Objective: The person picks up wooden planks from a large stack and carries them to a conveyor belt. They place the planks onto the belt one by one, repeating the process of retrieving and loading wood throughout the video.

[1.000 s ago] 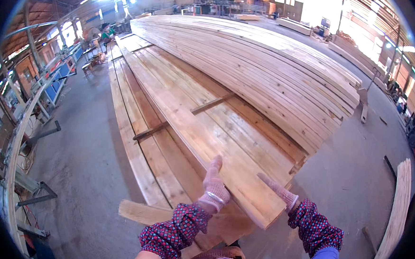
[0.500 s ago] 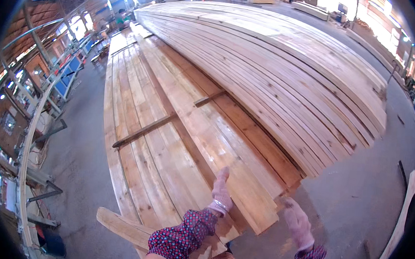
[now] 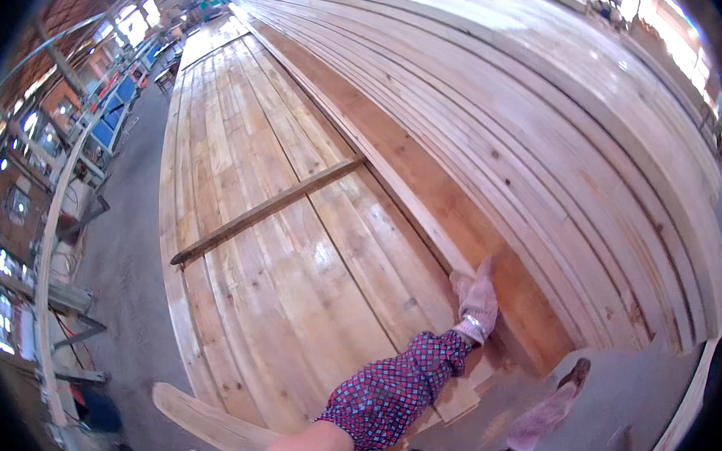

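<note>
Timber in hand: one long, straight, narrow-looking pale wooden board [image 3: 435,228], running along the right edge of a flat layer of honey-coloured planks [image 3: 291,283]; a dark gap borders it on the left, an orange-brown wooden plank [image 3: 530,306] on the right.
Left hand: pink-gloved left hand [image 3: 476,303] at the board's near end, close to the layer's near right corner; fingers stretched forward against the wood. Whether they are closed around it cannot be told.
Right hand: pink-gloved right hand [image 3: 544,414], blurred, beyond the layer's near edge and apart from the wood; fingers loosely extended, no object visible in them.
Board's weight: probably considerable over such a length, with the far end slow to follow the near one.
Board's stiffness: likely rigid across its width, with slight spring along its run; not fragile.
Board's surface: apparently planed smooth, so it may slide easily under knitted gloves; corners could splinter.
Holding places: judged best at the near end, thumb over one face and fingers beneath the opposite edge, clear of the gap.
Crosspiece: slim dark-brown wooden stick [image 3: 271,208] lying across the layer from its left edge, a likely snag for a board slid sideways.
</note>
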`<state>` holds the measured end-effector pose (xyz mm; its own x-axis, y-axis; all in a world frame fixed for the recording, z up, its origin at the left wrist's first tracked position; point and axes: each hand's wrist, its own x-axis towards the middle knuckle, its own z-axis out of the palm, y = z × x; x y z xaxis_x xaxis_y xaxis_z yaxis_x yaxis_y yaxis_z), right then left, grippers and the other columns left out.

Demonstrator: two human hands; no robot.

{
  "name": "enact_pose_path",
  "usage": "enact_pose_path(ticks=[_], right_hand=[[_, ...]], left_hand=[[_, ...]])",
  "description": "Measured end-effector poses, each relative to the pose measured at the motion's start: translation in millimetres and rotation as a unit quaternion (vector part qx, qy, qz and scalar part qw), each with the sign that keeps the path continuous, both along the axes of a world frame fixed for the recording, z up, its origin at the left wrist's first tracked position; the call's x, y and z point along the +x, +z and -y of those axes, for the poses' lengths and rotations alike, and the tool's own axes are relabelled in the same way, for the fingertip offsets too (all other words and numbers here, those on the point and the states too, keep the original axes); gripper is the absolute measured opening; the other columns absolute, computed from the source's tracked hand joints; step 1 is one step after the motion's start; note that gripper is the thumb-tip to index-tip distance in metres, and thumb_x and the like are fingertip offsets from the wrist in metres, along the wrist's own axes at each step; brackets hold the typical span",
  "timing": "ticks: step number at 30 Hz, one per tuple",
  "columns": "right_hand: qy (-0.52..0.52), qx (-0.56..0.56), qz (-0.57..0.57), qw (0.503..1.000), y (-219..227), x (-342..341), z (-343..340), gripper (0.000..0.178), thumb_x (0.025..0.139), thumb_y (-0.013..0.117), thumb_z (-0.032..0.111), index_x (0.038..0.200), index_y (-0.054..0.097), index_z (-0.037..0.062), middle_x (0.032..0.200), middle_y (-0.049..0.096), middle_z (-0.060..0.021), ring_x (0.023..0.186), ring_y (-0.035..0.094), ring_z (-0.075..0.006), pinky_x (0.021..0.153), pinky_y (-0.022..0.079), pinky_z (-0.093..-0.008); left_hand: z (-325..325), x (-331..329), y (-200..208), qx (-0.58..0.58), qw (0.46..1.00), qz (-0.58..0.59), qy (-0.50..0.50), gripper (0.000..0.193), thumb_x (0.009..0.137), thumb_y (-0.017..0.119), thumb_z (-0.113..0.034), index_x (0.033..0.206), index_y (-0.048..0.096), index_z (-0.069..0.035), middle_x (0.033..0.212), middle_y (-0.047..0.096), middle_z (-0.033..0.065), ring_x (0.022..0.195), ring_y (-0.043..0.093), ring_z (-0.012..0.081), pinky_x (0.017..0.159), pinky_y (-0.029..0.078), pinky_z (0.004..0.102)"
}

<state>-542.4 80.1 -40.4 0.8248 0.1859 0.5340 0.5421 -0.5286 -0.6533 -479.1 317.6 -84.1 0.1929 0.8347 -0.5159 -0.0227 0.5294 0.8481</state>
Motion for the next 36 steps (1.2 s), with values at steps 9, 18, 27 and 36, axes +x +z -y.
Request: enact_pose_path(ticks=[9, 18, 27, 36], right_hand=[[0.048, 0.154, -0.08, 0.984, -35, -39, 4, 0.052, 0.105, 0.036, 0.029, 0.143, 0.038, -0.0068, 0.147, 0.041, -0.0211, 0.137, 0.04, -0.0316, 0.116, 0.029, -0.0432], [0.366, 0.01, -0.327, 0.871, 10, -183, -53, 0.057, 0.093, 0.061, 0.03, 0.135, 0.047, -0.0066, 0.133, 0.055, -0.0227, 0.121, 0.055, -0.0323, 0.106, 0.041, -0.0423], [0.53, -0.363, 0.099, 0.76, 35, -300, -111, 0.076, 0.073, 0.072, 0.058, 0.123, 0.057, 0.0032, 0.12, 0.061, -0.0177, 0.108, 0.059, -0.0362, 0.095, 0.045, -0.0483], [0.45, -0.073, -0.069, 0.887, 19, -454, -122, 0.064, 0.083, 0.07, 0.037, 0.129, 0.054, -0.0052, 0.128, 0.059, -0.0229, 0.12, 0.056, -0.036, 0.105, 0.041, -0.0433]], left_hand=[[-25, -15, 20, -0.062, 0.988, -0.007, -0.141, 0.103, 0.078, 0.068, -0.062, 0.134, 0.032, 0.015, 0.134, 0.045, 0.036, 0.125, 0.047, 0.0442, 0.106, 0.037, 0.0436], [-23, -244, 72, 0.251, 0.939, 0.023, -0.234, 0.086, 0.093, 0.054, -0.05, 0.146, 0.026, 0.011, 0.148, 0.036, 0.0301, 0.139, 0.036, 0.0369, 0.115, 0.028, 0.0379], [46, -519, 115, 0.194, 0.954, 0.217, -0.066, 0.055, 0.098, 0.052, -0.011, 0.146, 0.031, 0.007, 0.141, 0.046, 0.0148, 0.129, 0.046, 0.0232, 0.111, 0.034, 0.0367], [99, -801, 49, 0.181, 0.971, 0.143, 0.063, 0.053, 0.098, 0.057, -0.018, 0.143, 0.039, 0.002, 0.136, 0.053, 0.0093, 0.124, 0.05, 0.0177, 0.102, 0.042, 0.0328]])
